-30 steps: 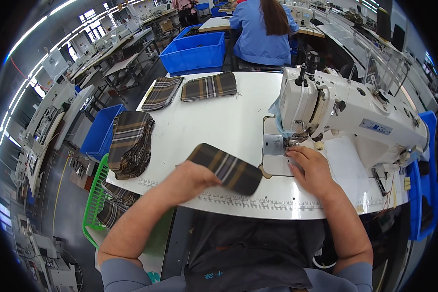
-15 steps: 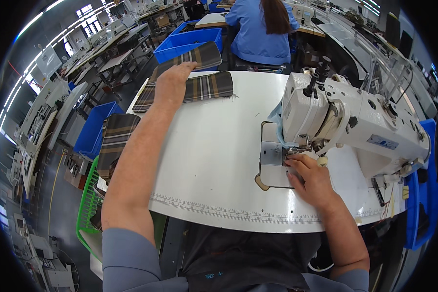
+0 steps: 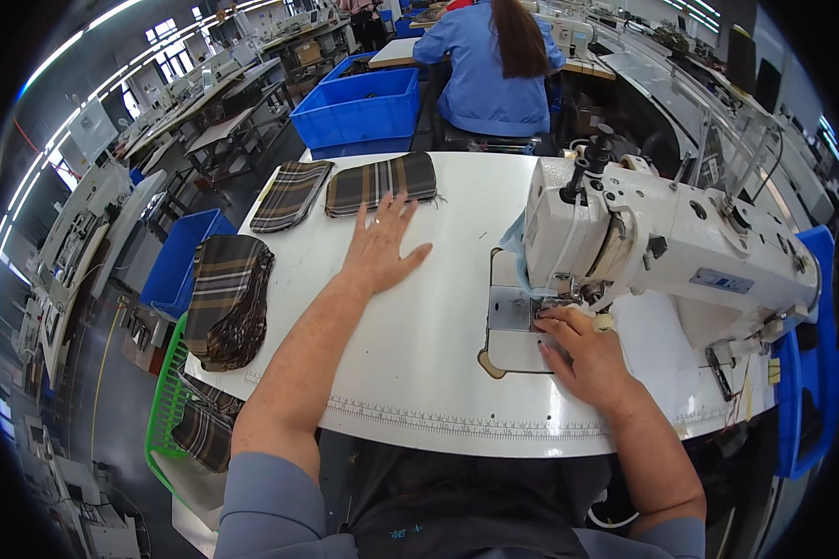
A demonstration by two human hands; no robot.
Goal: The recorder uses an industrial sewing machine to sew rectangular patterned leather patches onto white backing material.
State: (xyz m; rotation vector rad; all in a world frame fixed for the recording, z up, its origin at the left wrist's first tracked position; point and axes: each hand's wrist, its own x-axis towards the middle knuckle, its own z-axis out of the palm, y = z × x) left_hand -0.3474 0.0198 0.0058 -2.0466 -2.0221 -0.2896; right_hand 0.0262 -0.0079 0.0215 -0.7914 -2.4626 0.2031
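Head view: left hand, grip spread and pinching nothing, fingertips over the near side of a plaid fabric stack at the worktop's far edge, contact unclear; stack lies straight beyond that grip, long axis roughly along the far edge, right hand farther off. Right grip: fingers close together at the sewing machine's needle end, nearer the worktop's right edge, can't tell if pinching anything.
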